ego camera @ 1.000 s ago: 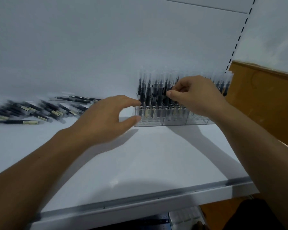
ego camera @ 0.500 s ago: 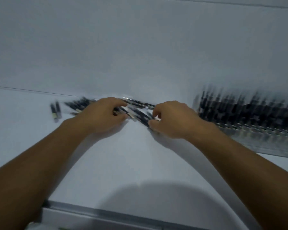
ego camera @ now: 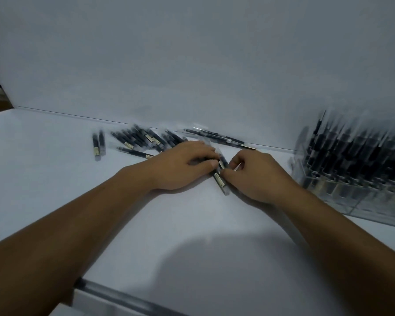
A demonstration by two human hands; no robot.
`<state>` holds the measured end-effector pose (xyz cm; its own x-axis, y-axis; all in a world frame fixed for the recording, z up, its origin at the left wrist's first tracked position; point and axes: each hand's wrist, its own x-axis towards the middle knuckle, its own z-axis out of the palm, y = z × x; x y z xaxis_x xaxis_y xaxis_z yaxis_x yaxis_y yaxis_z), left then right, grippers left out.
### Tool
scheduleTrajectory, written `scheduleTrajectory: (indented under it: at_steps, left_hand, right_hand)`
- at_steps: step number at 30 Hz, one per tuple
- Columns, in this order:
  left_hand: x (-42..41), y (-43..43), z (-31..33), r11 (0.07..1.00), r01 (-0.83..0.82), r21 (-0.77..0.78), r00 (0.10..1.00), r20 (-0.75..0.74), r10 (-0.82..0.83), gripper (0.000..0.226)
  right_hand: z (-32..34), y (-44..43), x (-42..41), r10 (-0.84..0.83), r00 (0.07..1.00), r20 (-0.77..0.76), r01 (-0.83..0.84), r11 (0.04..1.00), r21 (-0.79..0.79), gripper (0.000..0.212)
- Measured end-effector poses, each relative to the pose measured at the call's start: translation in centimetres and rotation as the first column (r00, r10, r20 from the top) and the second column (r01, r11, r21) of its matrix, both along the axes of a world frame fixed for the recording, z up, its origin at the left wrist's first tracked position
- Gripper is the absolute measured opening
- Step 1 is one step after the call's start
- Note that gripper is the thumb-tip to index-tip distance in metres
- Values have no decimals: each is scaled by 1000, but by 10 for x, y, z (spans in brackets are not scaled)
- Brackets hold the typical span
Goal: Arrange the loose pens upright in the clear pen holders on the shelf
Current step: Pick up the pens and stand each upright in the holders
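Left hand point(ego camera: 183, 166) curls round black, cream-labelled pens point(ego camera: 219, 180) on the white shelf point(ego camera: 192, 229); right hand point(ego camera: 255, 176) pinches one of them.

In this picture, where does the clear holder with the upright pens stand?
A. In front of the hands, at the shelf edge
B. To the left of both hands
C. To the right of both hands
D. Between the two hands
C: the clear holder stands at the right side of the picture, beyond the right hand; the left hand and the loose pens are further left.
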<state>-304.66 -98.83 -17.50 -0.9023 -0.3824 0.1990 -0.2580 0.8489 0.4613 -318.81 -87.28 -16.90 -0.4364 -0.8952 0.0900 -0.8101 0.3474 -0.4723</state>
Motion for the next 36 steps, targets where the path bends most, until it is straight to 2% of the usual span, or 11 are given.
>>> scheduleTrajectory:
  at_steps: [4, 7, 9, 11, 13, 15, 18, 22, 25, 33, 36]
  left_hand:
    - [3, 1, -1, 990, -44, 131, 998, -41, 50, 17]
    - [6, 2, -3, 985, -49, 166, 997, -50, 58, 10]
    - [5, 3, -3, 989, -68, 131, 995, -69, 78, 10]
    - [3, 4, -3, 986, -169, 10, 980, -107, 169, 24]
    - [3, 6, -1, 937, -322, -138, 939, -170, 298, 42]
    - [4, 11, 1, 891, -414, -186, 909, -138, 393, 49]
    - [-1, 19, 1, 870, -449, -206, 887, 16, 461, 54]
    - [-11, 24, 3, 858, -468, -211, 875, 29, 484, 47]
    - [-14, 28, 7, 870, -457, -185, 872, 98, 479, 42]
    - [-4, 27, 11, 877, -479, -43, 867, 137, 480, 45]
    - [-2, 27, 12, 869, -491, -58, 857, 148, 494, 45]
  right_hand:
    - [-2, 2, -6, -36, 962, 272, 66, 993, -101, 12]
    - [-4, 4, -7, -38, 923, 383, 105, 982, -156, 12]
    - [-6, 4, -7, -26, 918, 396, 111, 975, -192, 9]
    - [-8, 5, -8, -11, 934, 357, 89, 976, -200, 7]
    - [-10, 4, -8, 16, 954, 299, 44, 980, -192, 9]
    - [-11, 4, -7, 26, 962, 272, 26, 982, -185, 13]
    - [-10, 1, -8, 5, 960, 281, 52, 979, -195, 9]
    - [-10, -3, -8, 0, 939, 343, 83, 970, -226, 6]
    - [-11, -4, -7, 18, 926, 376, 81, 966, -245, 6]
    - [-11, -2, -9, 27, 889, 458, 121, 949, -291, 6]
    - [-12, -2, -10, 30, 885, 465, 126, 945, -301, 7]
